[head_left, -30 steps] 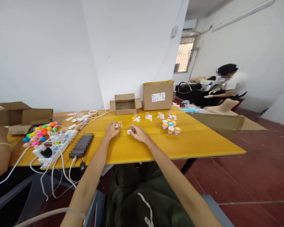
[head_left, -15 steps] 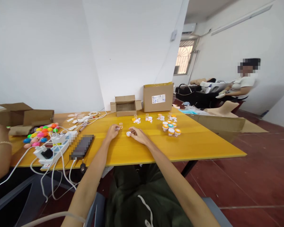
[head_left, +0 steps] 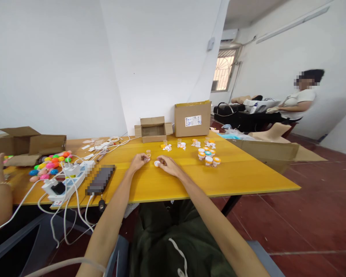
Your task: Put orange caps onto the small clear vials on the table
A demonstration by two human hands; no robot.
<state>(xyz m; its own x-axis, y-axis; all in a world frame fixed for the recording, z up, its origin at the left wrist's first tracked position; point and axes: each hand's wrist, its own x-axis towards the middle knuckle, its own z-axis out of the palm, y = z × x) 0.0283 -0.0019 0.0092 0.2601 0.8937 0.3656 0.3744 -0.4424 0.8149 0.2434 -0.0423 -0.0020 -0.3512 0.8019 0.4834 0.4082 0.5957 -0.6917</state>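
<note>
At the yellow wooden table [head_left: 242, 175], the right hand [head_left: 168, 166] pinches a small round white cap [head_left: 156, 164], which a loose edge grip could drop; the left hand's [head_left: 138, 162] hold I cannot tell.

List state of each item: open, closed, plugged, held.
White round piece: at right hand, grip unclear
Left hand: fingers curled, contents unclear
Jar cluster: upright, capped
Middle carton: open
Large carton: upright, seal unclear
Left carton: open
Power strip: chargers plugged in
Phone: flat, screen obscured
Colored rounded pieces: loose pile
</note>
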